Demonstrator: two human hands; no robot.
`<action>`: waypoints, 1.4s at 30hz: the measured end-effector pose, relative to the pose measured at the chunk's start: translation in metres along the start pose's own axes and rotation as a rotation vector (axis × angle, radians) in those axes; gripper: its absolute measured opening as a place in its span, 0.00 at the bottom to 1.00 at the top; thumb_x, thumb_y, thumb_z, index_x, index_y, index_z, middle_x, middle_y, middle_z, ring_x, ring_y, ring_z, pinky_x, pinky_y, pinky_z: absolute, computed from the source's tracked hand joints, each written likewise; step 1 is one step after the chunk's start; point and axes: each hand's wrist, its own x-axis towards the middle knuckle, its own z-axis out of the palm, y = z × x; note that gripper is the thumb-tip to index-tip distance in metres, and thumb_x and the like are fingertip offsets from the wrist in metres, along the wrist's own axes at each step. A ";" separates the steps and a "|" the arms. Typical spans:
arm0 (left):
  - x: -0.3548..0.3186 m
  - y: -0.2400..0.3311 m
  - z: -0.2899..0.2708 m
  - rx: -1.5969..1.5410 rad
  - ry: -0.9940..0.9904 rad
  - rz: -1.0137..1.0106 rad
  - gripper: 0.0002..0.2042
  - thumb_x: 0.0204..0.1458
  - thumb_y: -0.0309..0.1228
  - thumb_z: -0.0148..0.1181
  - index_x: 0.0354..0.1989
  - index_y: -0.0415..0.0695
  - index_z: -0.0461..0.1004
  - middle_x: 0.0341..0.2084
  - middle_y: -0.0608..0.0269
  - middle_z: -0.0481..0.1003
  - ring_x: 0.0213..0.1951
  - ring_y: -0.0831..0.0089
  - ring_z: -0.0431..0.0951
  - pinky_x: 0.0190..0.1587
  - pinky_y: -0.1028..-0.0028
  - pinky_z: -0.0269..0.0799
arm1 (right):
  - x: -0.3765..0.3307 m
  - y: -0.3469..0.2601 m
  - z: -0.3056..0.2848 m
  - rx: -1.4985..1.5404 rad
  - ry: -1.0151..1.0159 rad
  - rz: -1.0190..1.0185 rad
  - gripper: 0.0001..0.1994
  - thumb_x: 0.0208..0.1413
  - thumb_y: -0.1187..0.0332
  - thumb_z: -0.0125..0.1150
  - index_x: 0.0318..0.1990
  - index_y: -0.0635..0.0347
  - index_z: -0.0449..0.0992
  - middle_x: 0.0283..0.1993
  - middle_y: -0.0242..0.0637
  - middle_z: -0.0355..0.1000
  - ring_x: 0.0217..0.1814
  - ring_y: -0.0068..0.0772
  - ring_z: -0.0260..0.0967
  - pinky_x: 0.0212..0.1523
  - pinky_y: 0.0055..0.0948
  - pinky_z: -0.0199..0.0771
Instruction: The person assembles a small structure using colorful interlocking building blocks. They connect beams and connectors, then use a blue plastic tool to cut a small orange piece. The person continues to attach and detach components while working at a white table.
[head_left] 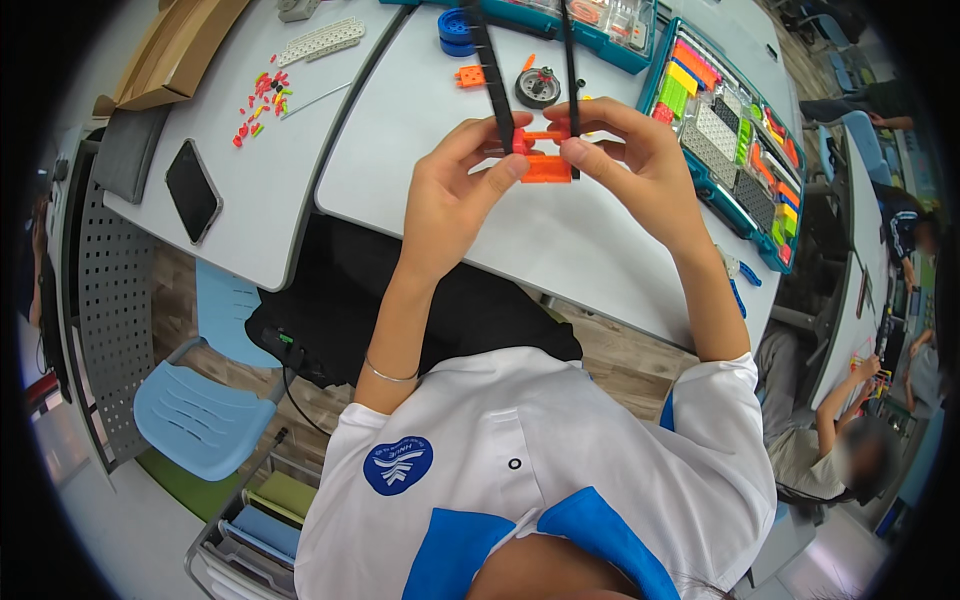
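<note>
Between the fingertips of both hands is a small frame of building pieces, held above the white table. It has orange blocks (pixel 546 170) at its near end and two long black beams (pixel 491 82) reaching away from me. My left hand (pixel 452 190) is closed on its left side, by a red piece and the left beam. On the other side, my right hand (pixel 640 175) pinches it by the right beam. Just beyond lie a dark wheel (pixel 537 90), a loose orange block (pixel 469 76) and blue wheel rims (pixel 456 38). My fingers hide part of the joints.
A teal case (pixel 700 160) of sorted pieces lies open at right, another at the far edge. Blue-handled pliers (pixel 740 284) rest near the right edge. Leftward are small bright pins (pixel 262 102), a phone (pixel 193 192) and a cardboard box (pixel 180 60). People sit farther right.
</note>
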 end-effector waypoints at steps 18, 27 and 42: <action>-0.001 0.002 0.005 -0.104 -0.097 -0.131 0.20 0.59 0.22 0.59 0.58 0.28 0.64 0.42 0.44 0.77 0.45 0.62 0.82 0.47 0.69 0.82 | 0.000 0.011 0.001 0.138 -0.023 0.069 0.16 0.62 0.68 0.62 0.50 0.72 0.76 0.45 0.41 0.77 0.48 0.29 0.75 0.53 0.32 0.77; -0.001 -0.004 0.009 -0.045 -0.009 -0.106 0.21 0.57 0.23 0.61 0.57 0.28 0.64 0.42 0.45 0.77 0.44 0.63 0.82 0.48 0.69 0.82 | 0.001 0.011 0.002 0.154 0.037 0.042 0.17 0.55 0.70 0.69 0.48 0.73 0.77 0.43 0.43 0.77 0.44 0.28 0.77 0.45 0.28 0.81; -0.002 -0.008 -0.009 -0.361 -0.133 -0.187 0.21 0.61 0.30 0.58 0.60 0.34 0.64 0.46 0.50 0.76 0.49 0.62 0.80 0.50 0.58 0.82 | -0.014 -0.017 0.002 0.082 -0.049 -0.021 0.26 0.49 0.72 0.73 0.56 0.69 0.74 0.54 0.42 0.74 0.53 0.33 0.73 0.58 0.33 0.77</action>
